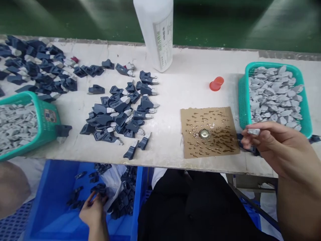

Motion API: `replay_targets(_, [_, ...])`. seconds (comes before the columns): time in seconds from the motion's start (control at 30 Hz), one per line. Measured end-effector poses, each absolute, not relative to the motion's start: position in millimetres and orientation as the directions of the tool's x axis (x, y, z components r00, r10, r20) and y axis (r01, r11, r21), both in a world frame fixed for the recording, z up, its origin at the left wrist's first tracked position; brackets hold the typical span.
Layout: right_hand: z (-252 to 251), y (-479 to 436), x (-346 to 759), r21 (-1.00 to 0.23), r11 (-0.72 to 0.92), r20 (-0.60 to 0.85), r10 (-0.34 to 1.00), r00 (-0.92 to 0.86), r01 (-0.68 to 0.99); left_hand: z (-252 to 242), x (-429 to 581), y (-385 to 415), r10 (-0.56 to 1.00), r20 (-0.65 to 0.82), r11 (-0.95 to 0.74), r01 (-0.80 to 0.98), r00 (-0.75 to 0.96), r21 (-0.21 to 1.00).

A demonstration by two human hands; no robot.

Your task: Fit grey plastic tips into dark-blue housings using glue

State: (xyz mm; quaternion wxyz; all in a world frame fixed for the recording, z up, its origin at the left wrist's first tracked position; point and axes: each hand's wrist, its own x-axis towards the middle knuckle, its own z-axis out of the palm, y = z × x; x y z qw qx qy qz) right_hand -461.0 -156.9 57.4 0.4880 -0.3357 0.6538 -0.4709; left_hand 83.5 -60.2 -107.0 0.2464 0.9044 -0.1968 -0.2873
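Observation:
My right hand (283,147) is at the right of the table, pinching a small light grey plastic piece (253,131) between thumb and fingers. Beside it stands a green basket (242,100) full of similar grey pieces. Down in the blue bin (57,217), my left hand (92,209) has its fingers closed about a dark blue plastic part (100,189); the fingertips are partly hidden. More dark blue parts (122,201) lie around it, some on a clear plastic bag (114,177). A brown cardboard square (188,120) with glossy drops and a round metal cap (205,134) lies left of my right hand.
Dark blue parts with grey tips (120,103) lie on the table (168,140), with a larger heap (37,63) farther left. A white bottle (160,36), a red cup-like piece (216,83) and another green basket (47,113) stand there. Another person's bare limb (12,187) shows at left.

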Motion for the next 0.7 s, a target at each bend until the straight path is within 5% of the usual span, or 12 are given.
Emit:
replay_targets(0.17, [50.9,-153.3,-443.8,-0.847,0.245,-0.096,-0.943,-0.318,-0.472,-51.2,67.6,-80.2,-0.398,-0.493,-0.630,0.161,0.773,0.760])
replay_targets(0.3, [41.0,-159.9,-437.0,-0.517,-0.047,0.227,-0.970,-0.084,-0.855,3.0,22.0,-93.1,-0.495,-0.573,-0.473,0.350,0.653,0.808])
replay_targets(0.4, [34.9,-169.4,-435.1,-0.337,-0.348,0.372,-0.903,0.216,-0.875,20.4,-29.9,-102.0,-0.708,-0.609,-0.433,0.461,0.358,0.774])
replay_targets(0.53, [31.8,-179.5,-430.6,-0.272,-0.557,0.427,-0.801,0.421,-0.784,16.4,-97.4,-118.3,-0.912,-0.390,-0.392,0.564,-0.131,0.727])
replay_targets(0.7, [30.2,-183.4,-424.9,-0.286,-0.580,0.365,-0.802,0.473,-0.763,12.2,-150.8,-139.8,-0.918,-0.322,-0.395,0.615,-0.231,0.682])
